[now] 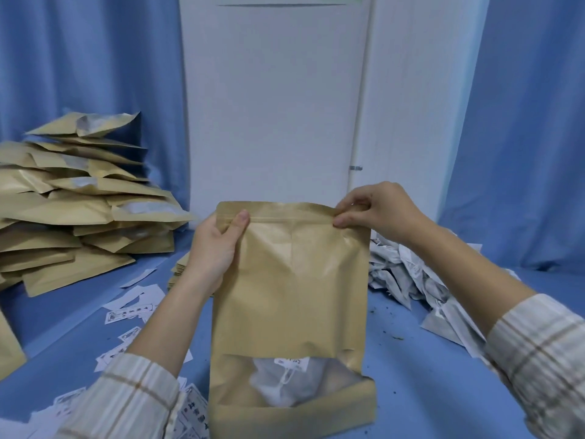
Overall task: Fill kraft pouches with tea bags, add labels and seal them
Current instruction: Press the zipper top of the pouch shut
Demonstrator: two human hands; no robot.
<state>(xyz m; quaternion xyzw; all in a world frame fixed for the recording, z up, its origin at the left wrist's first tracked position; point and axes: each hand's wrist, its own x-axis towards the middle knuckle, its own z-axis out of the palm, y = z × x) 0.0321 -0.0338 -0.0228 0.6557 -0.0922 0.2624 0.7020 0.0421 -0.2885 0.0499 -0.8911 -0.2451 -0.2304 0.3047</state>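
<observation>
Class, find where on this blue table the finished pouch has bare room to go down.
Bare blue shows between the held pouch and the tea bag heap, and before the pouch stack. Scattered labels crowd the near left.

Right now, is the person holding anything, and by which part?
Yes: a kraft pouch, held upright by its top zip strip. The left hand grips the left corner; the right hand pinches the right corner.

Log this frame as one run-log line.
step: sealing zip | pouch: upright, tea bag visible through window | left hand: grips top-left corner | right hand: pinches top-right zip end
</observation>
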